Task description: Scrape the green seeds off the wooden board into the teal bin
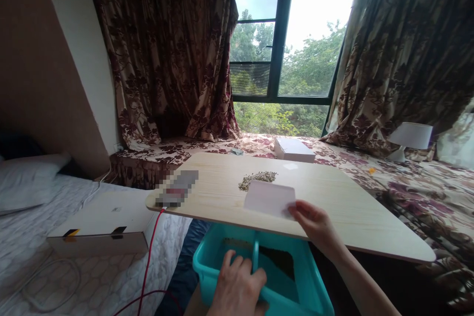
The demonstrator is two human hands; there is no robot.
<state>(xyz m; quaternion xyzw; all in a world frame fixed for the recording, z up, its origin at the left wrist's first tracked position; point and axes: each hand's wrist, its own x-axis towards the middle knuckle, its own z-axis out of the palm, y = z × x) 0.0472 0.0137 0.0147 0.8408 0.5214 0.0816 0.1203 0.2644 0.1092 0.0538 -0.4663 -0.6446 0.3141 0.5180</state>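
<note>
Pinching flat card [269, 197], speckled grains [263, 176]

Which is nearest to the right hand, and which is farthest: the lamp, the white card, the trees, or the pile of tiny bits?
From the right hand, in the head view:
1. White card: held in its fingers.
2. Pile of tiny bits: on the table, just beyond the card.
3. Lamp: off to the right, beyond the table.
4. Trees: outside.
</note>
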